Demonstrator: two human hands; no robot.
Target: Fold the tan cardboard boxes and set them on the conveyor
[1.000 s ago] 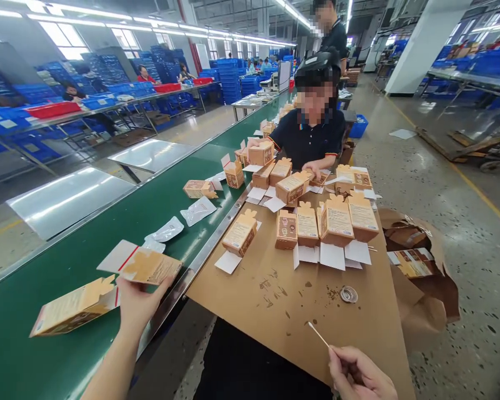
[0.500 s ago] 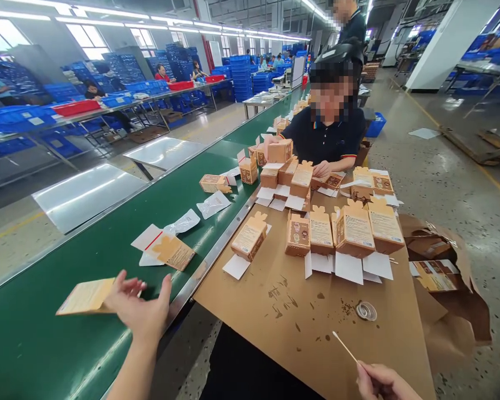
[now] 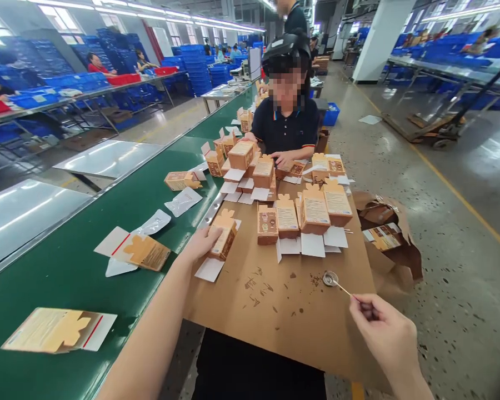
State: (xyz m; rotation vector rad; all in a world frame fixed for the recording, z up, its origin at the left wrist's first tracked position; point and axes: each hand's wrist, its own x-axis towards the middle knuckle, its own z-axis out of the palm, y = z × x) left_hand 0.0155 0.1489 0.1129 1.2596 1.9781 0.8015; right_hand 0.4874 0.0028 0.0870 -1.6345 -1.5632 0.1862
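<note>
L hand partly curled, thumb on printed face of brown/cream carton, other fingers along its left side; can't tell from where I stand how firm the hold is. That carton's on brown sheet near the belt edge, scalloped tab at far end, white flap spread at near end. R hand: thumb + index pinched on thin cotton swab, rest of fingers curled in; swab's far end is at small clear cup, can't tell if it touches the contents. Dark specks + wet-looking marks on sheet, L of cup. Beyond: row of cartons, white flaps out on near side. L of sheet, green conveyor belt w/ one carton lying near L forearm, another w/ red strip farther up, just beside silvery pouches. Co-worker in dark polo seated at far side, both hands at the stacked cartons. R of sheet, low down: crumpled brown paper bag w/ printed cardboard inside. Background L: blue crates stacked high.
</note>
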